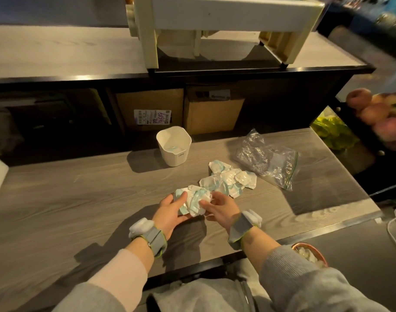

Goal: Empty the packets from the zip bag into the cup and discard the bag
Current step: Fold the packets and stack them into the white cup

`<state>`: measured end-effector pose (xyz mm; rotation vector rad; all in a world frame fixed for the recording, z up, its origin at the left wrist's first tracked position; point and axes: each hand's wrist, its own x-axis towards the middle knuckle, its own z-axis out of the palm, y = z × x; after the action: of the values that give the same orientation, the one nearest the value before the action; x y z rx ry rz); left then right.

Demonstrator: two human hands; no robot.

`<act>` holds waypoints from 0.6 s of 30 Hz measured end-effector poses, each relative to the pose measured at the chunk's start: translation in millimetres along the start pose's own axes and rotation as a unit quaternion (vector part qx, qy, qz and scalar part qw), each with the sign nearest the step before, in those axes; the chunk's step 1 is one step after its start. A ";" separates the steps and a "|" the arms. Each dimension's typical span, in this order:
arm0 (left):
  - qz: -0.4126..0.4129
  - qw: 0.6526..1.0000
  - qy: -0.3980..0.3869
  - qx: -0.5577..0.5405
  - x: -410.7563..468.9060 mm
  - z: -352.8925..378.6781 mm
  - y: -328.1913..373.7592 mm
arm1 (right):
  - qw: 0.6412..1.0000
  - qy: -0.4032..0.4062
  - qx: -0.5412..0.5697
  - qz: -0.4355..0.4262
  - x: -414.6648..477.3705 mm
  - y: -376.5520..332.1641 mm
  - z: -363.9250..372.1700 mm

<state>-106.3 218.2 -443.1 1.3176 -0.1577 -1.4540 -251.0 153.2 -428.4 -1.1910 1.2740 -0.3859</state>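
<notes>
A: Gathering, by the look of it; the left hand and the right hand press in from either side on a bunch of packets, each grip closed on that bunch, fingers curled round its edges; I'd judge they squeeze it together so the whole lot lifts as one instead of packet by packet.

B: And the rest?

A: A loose pile of packets lies on the counter at about one o'clock from the hands, touching or nearly touching the held bunch; it strings out along a line running from seven o'clock to one o'clock.

B: Where does the cup sit?

A: The cup stands upright at twelve o'clock from the hands, mouth up, apart from both heaps; at least one packet already shows inside; keeping it open-side up and within reach makes dropping easy.

B: The bag?

A: The zip bag lies flat and crumpled at two o'clock, just beside the pile; its long axis runs from ten to four o'clock, the zip edge facing three o'clock; it looks emptied and set aside, not yet discarded.
</notes>
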 end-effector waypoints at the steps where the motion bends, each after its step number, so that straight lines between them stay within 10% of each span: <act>1: 0.009 1.000 -0.016 0.008 -0.2 -1.6 -1.5 | 1.000 0.007 0.004 0.001 1.4 0.6 1.6; 18: 0.075 0.984 0.138 0.081 22.8 -20.1 -8.6 | 0.926 0.063 -0.369 -0.050 52.9 23.8 -5.8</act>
<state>-90.9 215.0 -470.5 1.5910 -0.1914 -1.1390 -247.5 118.4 -475.0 -1.8951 1.5305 -0.0382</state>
